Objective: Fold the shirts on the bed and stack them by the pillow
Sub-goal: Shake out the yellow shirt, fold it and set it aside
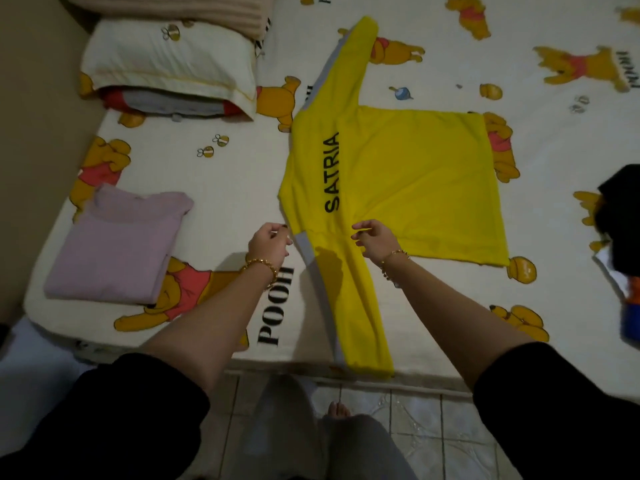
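Note:
A yellow long-sleeved shirt (408,174) with grey stripes and black lettering lies spread flat on the bed, sleeves out to the far and near sides. My right hand (375,239) hovers at the near armpit of the shirt with fingers loosely curled, holding nothing that I can see. My left hand (268,242) hangs just left of the shirt's shoulder, fingers loosely curled and empty. A folded lilac shirt (114,244) lies on the bed at the left. The white pillow (166,60) sits at the far left corner.
The bed (235,188) carries a cream sheet with yellow bear prints. A beige folded blanket (173,8) rests behind the pillow. Dark and white clothes (620,216) lie piled at the right edge. Tiled floor (415,427) and my foot are below.

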The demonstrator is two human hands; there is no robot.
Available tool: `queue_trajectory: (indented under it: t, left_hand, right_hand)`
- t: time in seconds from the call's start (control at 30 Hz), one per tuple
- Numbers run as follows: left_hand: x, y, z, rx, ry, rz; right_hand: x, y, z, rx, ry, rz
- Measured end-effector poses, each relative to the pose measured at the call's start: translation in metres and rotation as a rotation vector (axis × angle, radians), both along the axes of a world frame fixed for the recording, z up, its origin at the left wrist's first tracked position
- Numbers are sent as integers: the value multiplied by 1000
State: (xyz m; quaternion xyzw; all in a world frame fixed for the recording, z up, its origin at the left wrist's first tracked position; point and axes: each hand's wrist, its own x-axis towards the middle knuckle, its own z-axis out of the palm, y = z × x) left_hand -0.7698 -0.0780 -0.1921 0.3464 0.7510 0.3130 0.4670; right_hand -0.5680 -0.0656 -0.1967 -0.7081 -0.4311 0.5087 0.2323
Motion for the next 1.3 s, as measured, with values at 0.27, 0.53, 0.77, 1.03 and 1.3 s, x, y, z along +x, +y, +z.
queue_trajectory:
  t: [0.27, 0.53, 0.77, 1.03, 1.3]
  left_hand:
    - [-45, 100, -32, 5, 88, -16]
    - [-51, 158, -97, -120, 147, 45]
    - [-29, 191, -115, -123, 274, -162]
    - [-36, 186, -121, -33, 335, -290]
    - [-43, 173, -113, 47, 181, -120]
  right_hand:
    - [-39, 131, -16, 91, -104, 98]
    - [-54, 242, -58, 231, -312, 441]
    - [-76, 316, -78, 341, -579, 886]
    - [-115, 327, -79, 287, -969, 1437]
    - [-134, 341, -63, 193, -1158, 1124]
